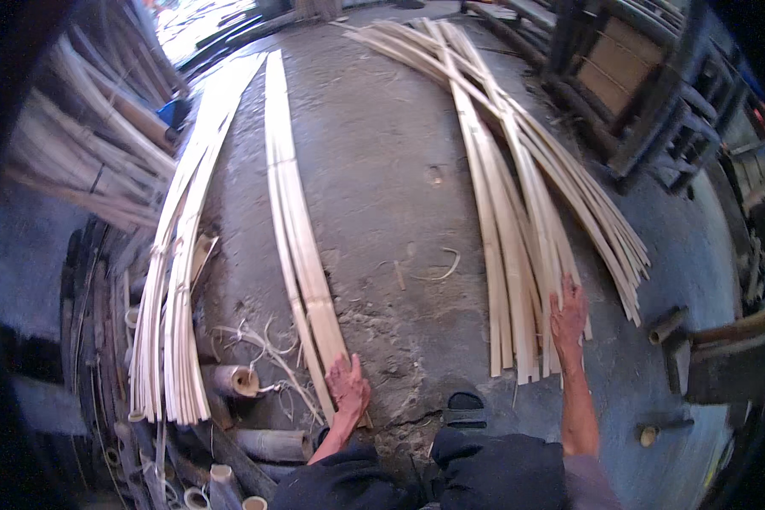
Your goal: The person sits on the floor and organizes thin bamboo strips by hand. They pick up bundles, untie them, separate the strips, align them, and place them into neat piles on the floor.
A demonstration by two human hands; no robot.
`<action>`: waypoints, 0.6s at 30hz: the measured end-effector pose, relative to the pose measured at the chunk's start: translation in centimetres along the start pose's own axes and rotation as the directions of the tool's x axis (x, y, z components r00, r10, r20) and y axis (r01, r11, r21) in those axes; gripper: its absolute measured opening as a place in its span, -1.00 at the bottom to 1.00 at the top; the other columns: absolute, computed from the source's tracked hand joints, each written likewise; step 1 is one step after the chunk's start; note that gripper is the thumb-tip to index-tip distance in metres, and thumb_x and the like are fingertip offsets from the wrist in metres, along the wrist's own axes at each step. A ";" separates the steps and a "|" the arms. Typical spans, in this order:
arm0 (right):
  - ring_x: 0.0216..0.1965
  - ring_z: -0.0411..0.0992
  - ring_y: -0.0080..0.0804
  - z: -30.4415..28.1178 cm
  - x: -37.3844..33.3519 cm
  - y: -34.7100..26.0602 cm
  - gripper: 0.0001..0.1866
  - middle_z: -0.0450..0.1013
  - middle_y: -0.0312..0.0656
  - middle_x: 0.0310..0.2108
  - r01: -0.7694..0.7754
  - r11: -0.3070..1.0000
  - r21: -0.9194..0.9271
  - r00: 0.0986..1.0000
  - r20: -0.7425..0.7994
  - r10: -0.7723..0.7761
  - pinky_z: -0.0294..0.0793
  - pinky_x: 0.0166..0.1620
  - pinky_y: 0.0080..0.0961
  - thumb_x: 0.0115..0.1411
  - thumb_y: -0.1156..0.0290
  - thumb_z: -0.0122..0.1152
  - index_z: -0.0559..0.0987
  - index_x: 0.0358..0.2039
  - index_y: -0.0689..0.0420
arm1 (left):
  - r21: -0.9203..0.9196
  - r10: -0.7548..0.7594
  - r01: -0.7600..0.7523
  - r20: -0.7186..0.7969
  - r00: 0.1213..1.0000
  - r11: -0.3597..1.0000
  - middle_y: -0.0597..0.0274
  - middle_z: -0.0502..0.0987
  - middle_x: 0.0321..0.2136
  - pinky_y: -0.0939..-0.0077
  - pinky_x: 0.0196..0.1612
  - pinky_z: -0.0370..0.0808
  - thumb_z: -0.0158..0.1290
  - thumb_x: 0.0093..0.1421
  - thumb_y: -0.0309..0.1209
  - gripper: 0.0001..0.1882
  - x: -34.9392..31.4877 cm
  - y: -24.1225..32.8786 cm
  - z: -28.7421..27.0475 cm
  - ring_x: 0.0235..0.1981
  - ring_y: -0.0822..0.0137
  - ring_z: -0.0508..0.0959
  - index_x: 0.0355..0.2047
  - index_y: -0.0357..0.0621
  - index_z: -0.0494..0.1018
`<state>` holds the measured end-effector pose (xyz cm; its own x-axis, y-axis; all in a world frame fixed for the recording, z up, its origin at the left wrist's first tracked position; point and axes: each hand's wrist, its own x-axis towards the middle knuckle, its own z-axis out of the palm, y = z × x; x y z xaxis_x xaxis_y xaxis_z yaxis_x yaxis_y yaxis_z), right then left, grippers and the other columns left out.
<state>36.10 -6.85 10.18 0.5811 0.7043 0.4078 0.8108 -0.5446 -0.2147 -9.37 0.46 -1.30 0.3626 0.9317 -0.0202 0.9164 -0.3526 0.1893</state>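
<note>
On the floor (382, 170), long wood strips (294, 221) under the left hand (348, 393), cannot tell if pinching; more strips (527, 170) under the spread right hand (569, 313); look light, bendy, maybe prickly; best grab mid-way.

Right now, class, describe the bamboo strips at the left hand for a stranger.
On the concrete floor, left of centre, a slim row of split-bamboo strips runs down to the left hand. Unlike the thicker bundle farther left, it has only a few strips.
</note>
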 end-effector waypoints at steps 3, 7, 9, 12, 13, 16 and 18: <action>-0.23 0.49 -0.05 2.3 -2.8 -2.7 -0.56 0.51 -0.02 -0.24 0.143 0.981 0.130 0.990 -0.027 -0.141 0.43 -0.10 -0.17 0.29 0.18 -0.01 0.44 0.06 0.21 | -0.014 0.001 -0.001 -0.011 1.000 1.000 -0.16 0.21 0.09 0.08 0.11 0.18 0.04 -0.05 -0.45 -0.36 0.1 0.4 1.4 0.05 -0.11 0.28 0.14 -0.12 0.32; -0.25 0.42 -0.32 6.3 -10.2 -11.6 -0.65 0.47 -0.08 -0.31 -0.114 0.716 0.689 0.852 0.438 -0.286 0.40 -0.11 -0.36 0.29 0.24 0.06 0.52 -0.05 0.22 | -0.122 0.047 -0.057 -0.083 0.995 0.991 -0.15 0.22 0.08 0.08 0.10 0.19 0.02 -0.04 -0.49 -0.36 1.1 2.2 -0.7 0.06 -0.07 0.28 0.15 -0.09 0.31; -0.06 0.41 -0.37 9.7 -15.7 -15.8 -0.58 0.49 -0.17 -0.12 -0.301 0.305 0.904 0.741 0.423 -0.521 0.38 0.01 -0.44 0.32 0.15 0.02 0.49 0.00 0.22 | -0.157 0.081 -0.100 -0.123 0.989 0.982 -0.19 0.24 0.07 0.09 0.06 0.23 0.01 0.04 -0.48 -0.37 1.3 4.3 -2.7 0.05 -0.03 0.32 0.19 -0.10 0.25; -0.13 0.37 -0.50 13.5 -21.2 -23.0 -0.49 0.47 -0.22 -0.17 -0.830 0.259 0.494 0.374 0.838 -0.398 0.40 -0.06 -0.46 0.38 0.02 -0.17 0.49 0.01 0.20 | -0.447 0.027 -0.062 -0.085 0.996 0.892 -0.23 0.26 0.09 0.10 0.10 0.25 -0.02 0.16 -0.45 -0.40 1.4 5.5 -2.2 0.08 -0.08 0.34 0.23 -0.20 0.18; -0.13 0.40 -0.44 14.0 -21.1 -22.8 -0.46 0.49 -0.17 -0.19 -0.826 0.322 0.463 0.366 0.874 -0.320 0.41 -0.06 -0.42 0.37 -0.03 -0.18 0.50 0.00 0.19 | -0.465 0.087 -0.183 -0.220 0.972 0.866 -0.24 0.27 0.12 0.15 0.14 0.28 -0.09 0.22 -0.49 -0.40 1.5 5.7 -2.5 0.11 -0.11 0.34 0.27 -0.30 0.07; -0.24 0.42 -0.41 13.9 -19.7 -21.5 -0.44 0.49 -0.18 -0.33 -0.841 0.360 0.405 0.377 0.914 -0.149 0.42 -0.17 -0.38 0.34 -0.09 -0.16 0.52 -0.09 0.18 | -0.810 0.003 -0.066 -0.080 0.997 0.583 -0.23 0.26 0.14 0.19 0.15 0.31 -0.10 0.18 -0.59 -0.34 1.0 6.6 -4.2 0.14 -0.10 0.34 0.28 -0.34 -0.01; -0.38 0.32 -0.59 9.6 -15.4 -19.5 -0.53 0.43 -0.32 -0.47 -0.716 0.349 0.605 0.628 0.776 -0.058 0.37 -0.34 -0.51 0.33 0.00 -0.05 0.55 -0.20 0.19 | -0.787 0.022 -0.123 -0.138 0.990 0.604 -0.19 0.33 0.06 0.25 0.08 0.38 -0.08 0.13 -0.64 -0.31 1.0 6.8 -4.6 0.02 -0.02 0.44 0.28 -0.32 -0.02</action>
<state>11.98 -2.74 -0.41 0.3730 0.8270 -0.4206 -0.0904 -0.4188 -0.9036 -3.59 -0.55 4.50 0.3563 0.9267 0.1194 0.3755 -0.2590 0.8899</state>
